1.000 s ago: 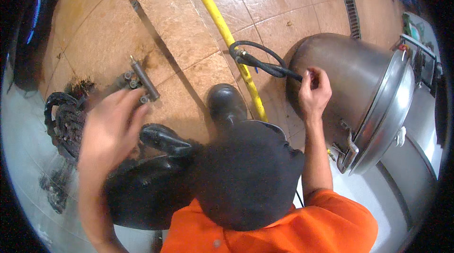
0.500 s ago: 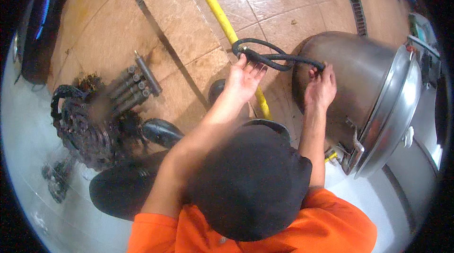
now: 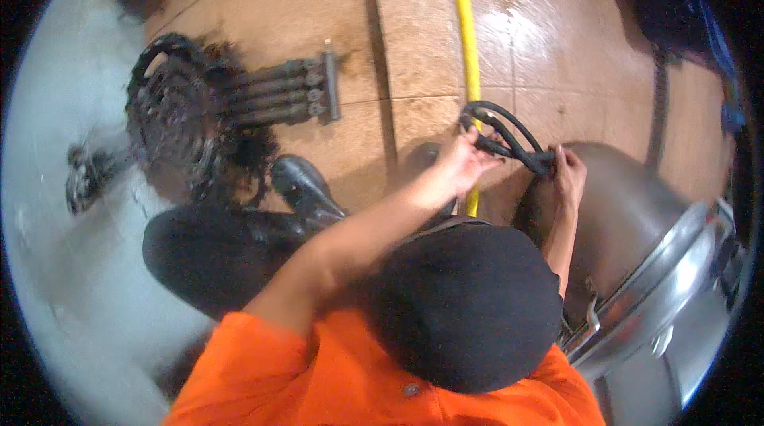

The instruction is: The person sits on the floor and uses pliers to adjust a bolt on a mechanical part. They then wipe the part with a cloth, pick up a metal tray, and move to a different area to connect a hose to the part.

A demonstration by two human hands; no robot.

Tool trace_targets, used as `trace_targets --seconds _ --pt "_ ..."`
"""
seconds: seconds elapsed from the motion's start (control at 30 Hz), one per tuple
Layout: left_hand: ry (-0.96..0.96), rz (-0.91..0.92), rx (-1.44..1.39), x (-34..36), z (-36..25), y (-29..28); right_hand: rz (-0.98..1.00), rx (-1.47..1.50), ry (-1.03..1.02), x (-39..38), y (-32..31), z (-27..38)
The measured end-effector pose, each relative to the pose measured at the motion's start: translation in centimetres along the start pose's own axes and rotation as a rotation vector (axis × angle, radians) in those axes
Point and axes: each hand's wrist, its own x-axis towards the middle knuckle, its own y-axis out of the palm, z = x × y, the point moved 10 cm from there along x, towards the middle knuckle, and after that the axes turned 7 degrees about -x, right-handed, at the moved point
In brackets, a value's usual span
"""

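Note:
A black rubber hose [image 3: 521, 132], bent into loops, stretches between my two hands above the tiled floor. My left hand [image 3: 469, 162] is closed on its left end, where a small brass-coloured fitting shows, with the palm partly turned up and some fingers loosely curled. My right hand [image 3: 568, 175] pinches the right end of the loops. A yellow hose [image 3: 468, 36] runs along the floor behind my left hand. Just beyond my right hand lies a large metal pot [image 3: 617, 191] on its side.
At the left stands a sooty, round burner [image 3: 179, 120] with several parallel metal tubes [image 3: 274, 92] attached. A black boot [image 3: 302, 187] is close to it. The pot's shiny rim [image 3: 660, 283] and a metal handle [image 3: 587, 329] are at the lower right. A dark strip [image 3: 378, 52] crosses the tiles.
The view has shifted, so the burner and hose appear farther right. The hose loops look more bunched together, with both hands still holding them.

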Motion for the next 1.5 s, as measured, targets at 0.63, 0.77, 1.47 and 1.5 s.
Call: trace_targets --seconds 0.63,0.77,1.47,1.5 --pt "0.679 0.376 2.773 -8.7 -20.9 23.5 -0.175 0.046 -0.815 -10.0 4.3 21.6" --pt "0.990 1.065 2.858 -10.8 -28.6 25.4 -0.048 -0.359 -1.328 -14.1 10.9 33.9" --pt "1.375 0.318 2.542 -3.5 -19.9 20.9 -0.169 -1.025 -0.433 2.6 3.5 17.1" --pt "1.507 0.347 2.499 -3.6 -20.0 22.1 -0.093 -1.063 -0.322 1.0 2.5 17.0"
